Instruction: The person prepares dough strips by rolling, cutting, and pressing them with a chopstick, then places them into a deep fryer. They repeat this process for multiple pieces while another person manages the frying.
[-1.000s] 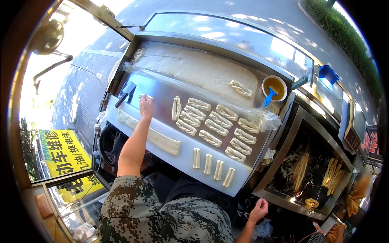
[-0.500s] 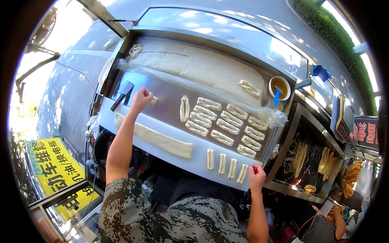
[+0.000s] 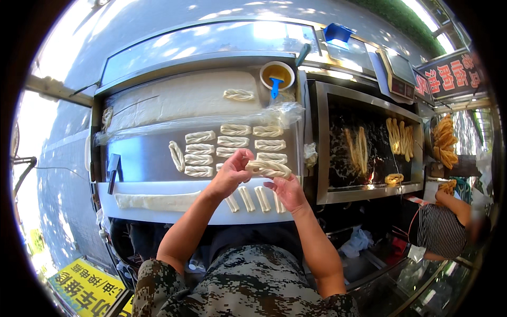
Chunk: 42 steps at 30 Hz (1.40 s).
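Note:
My left hand (image 3: 236, 170) pinches the left end of a twisted piece of dough (image 3: 268, 168). My right hand (image 3: 288, 191) has its thumb and fingers closed at the right end of that piece, just above the near edge of the metal worktop. Several more dough twists (image 3: 199, 137) lie in columns beyond and left of my hands. Short paired dough strips (image 3: 246, 199) rest on the white board (image 3: 158, 214), partly hidden by my hands. A long flat dough strip (image 3: 156, 201) lies on the board to the left.
A large dough slab (image 3: 179, 95) under plastic film fills the far worktop. A bowl (image 3: 277, 74) with yellow liquid and a blue brush stands at its right corner. A blade-like tool (image 3: 113, 171) lies left. Rightward, a fryer (image 3: 348, 148) holds frying sticks; a person (image 3: 441, 227) stands beyond.
My left hand has come from the far left of the worktop to the right. Both hands now meet at one dough twist. The view has turned rightward, showing more of the fryer.

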Each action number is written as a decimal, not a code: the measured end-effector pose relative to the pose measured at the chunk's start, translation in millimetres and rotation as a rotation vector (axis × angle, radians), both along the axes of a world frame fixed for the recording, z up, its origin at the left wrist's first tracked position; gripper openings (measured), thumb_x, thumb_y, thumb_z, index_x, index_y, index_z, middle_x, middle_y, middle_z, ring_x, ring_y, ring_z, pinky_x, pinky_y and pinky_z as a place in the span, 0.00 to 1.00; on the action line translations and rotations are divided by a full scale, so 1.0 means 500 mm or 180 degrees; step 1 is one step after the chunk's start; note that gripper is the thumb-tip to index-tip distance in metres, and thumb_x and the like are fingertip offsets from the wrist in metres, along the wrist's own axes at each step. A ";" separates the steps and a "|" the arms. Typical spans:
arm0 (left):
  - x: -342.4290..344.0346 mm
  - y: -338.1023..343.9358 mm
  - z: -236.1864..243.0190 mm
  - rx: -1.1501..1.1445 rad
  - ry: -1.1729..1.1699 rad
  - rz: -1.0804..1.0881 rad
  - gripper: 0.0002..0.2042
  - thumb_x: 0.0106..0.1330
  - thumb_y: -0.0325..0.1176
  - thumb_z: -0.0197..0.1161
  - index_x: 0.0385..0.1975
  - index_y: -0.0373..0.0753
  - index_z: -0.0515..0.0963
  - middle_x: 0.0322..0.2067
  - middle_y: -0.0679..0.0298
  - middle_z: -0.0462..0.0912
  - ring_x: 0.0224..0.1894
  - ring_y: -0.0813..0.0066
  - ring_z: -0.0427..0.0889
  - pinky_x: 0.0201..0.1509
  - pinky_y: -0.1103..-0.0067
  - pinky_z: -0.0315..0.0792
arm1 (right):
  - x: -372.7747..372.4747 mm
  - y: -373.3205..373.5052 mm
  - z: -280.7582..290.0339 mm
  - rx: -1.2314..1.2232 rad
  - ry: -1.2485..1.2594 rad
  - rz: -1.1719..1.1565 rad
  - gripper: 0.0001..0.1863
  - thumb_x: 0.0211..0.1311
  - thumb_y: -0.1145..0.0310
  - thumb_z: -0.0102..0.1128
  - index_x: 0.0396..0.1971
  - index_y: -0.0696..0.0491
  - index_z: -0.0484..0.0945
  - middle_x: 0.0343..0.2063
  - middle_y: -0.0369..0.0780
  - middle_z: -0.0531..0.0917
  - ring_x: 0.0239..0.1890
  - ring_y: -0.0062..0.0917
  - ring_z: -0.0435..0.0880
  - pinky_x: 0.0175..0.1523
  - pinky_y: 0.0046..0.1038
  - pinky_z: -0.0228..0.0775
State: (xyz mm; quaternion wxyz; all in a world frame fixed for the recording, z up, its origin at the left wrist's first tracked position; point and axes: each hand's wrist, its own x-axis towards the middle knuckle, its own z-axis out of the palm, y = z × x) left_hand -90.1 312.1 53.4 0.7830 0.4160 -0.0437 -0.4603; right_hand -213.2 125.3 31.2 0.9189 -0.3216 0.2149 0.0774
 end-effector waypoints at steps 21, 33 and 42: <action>-0.022 -0.296 -0.076 0.0830 0.0729 0.0758 0.10 0.58 0.19 0.60 0.35 0.42 0.71 0.26 0.67 0.79 0.20 0.86 0.68 0.23 0.88 0.61 | -0.533 -0.458 -0.127 -0.0582 0.1172 -0.4505 0.17 0.59 0.82 0.53 0.49 0.57 0.74 0.33 0.41 0.82 0.31 0.24 0.82 0.35 0.21 0.78; 0.147 -0.633 -0.058 0.1280 -0.1209 -0.0324 0.05 0.62 0.26 0.62 0.36 0.39 0.74 0.31 0.63 0.83 0.26 0.84 0.74 0.29 0.86 0.66 | -0.612 -0.589 -0.029 -0.0920 0.1143 -0.3828 0.17 0.60 0.79 0.54 0.50 0.56 0.76 0.36 0.39 0.83 0.34 0.22 0.83 0.37 0.21 0.79; 0.159 -0.908 -0.209 0.3143 -0.4303 -0.1605 0.07 0.57 0.31 0.60 0.35 0.41 0.79 0.33 0.55 0.85 0.42 0.55 0.84 0.47 0.64 0.73 | -0.381 -0.616 -0.192 -0.3900 0.2253 -0.1719 0.15 0.55 0.77 0.62 0.44 0.59 0.77 0.34 0.38 0.81 0.31 0.22 0.80 0.37 0.24 0.74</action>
